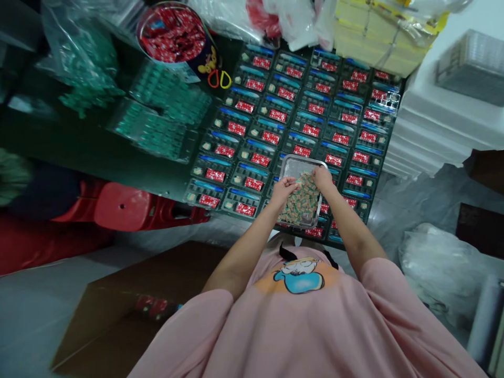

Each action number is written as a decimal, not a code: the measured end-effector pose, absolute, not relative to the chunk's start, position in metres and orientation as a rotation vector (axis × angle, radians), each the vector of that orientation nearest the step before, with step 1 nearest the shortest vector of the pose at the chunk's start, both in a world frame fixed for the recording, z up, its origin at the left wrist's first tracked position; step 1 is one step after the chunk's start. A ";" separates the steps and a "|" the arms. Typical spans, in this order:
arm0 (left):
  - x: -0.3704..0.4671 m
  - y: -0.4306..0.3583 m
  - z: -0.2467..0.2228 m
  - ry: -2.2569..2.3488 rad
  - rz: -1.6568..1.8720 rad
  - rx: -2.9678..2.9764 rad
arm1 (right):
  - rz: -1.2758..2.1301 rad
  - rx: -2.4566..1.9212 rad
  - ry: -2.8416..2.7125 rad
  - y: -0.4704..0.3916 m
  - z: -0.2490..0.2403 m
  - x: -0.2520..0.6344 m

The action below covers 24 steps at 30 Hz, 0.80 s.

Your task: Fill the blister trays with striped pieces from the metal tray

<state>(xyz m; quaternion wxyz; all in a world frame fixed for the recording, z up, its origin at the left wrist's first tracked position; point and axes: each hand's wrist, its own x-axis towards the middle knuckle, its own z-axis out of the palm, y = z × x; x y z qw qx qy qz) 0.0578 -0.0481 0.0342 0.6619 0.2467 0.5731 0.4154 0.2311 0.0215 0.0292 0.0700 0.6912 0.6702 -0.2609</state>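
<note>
A clear rectangular tray [301, 161] rests on the packs near the table's front edge, partly filled with small tan-and-green pieces [301, 202]. My left hand [284, 190] is over the tray's left side, thumb and fingertips pinched together above the pieces. At the upper right corner my right hand [323, 177] has its fingers curled down by the rim and the pieces. What either hand's fingertips hold is too small to make out. Around and beneath the tray lie rows of dark plastic packs [271, 137], with a blue pen and a red patterned packet in many of them.
A round tub [173, 34] of red packets stands at the back left beside scissors [219, 79]. Green plastic trays [157, 121] are stacked on the left. White foam sheets [429, 121] stand at right. Red stools [122, 205] and a cardboard box [129, 299] are below the table.
</note>
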 end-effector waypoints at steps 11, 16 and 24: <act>0.064 -0.039 0.028 1.271 0.927 0.482 | -1.630 2.421 2.055 0.002 0.016 0.244; 0.073 -0.032 0.032 1.233 0.949 0.481 | -2.288 2.294 1.906 -0.007 0.019 0.233; 0.060 -0.027 0.043 1.076 0.966 0.240 | -2.555 2.358 1.798 -0.005 0.026 0.232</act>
